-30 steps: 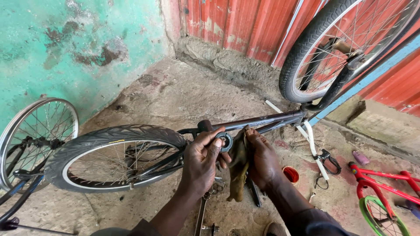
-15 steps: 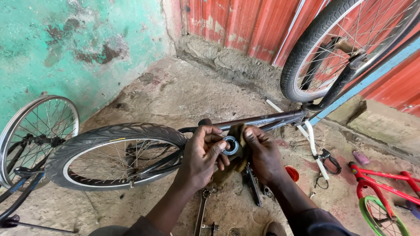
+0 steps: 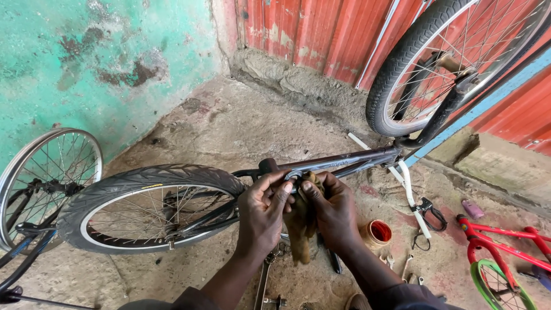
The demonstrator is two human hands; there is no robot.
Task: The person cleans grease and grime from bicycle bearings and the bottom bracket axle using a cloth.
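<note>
A bicycle lies upside down in front of me, its dark frame tube [image 3: 344,163] running right from the centre and its tyred wheel [image 3: 150,206] at the left. My left hand [image 3: 265,211] pinches a small metal ring [image 3: 294,174] at the frame's bracket. My right hand [image 3: 333,208] presses a dirty brownish rag [image 3: 301,223] against the same spot. Both thumbs meet at the ring. The bracket itself is mostly hidden behind my fingers.
A bare spoked rim [image 3: 47,179] stands at the left by the green wall. Another wheel [image 3: 453,63] leans on the red corrugated wall. On the dirt floor lie an orange tub [image 3: 379,232], spanners [image 3: 265,279], a white part [image 3: 408,195] and a small red bicycle [image 3: 505,252].
The hands have stayed at the bracket; the fingers have closed in tighter over the metal ring, covering more of it, and the rag hangs lower under my right hand.
</note>
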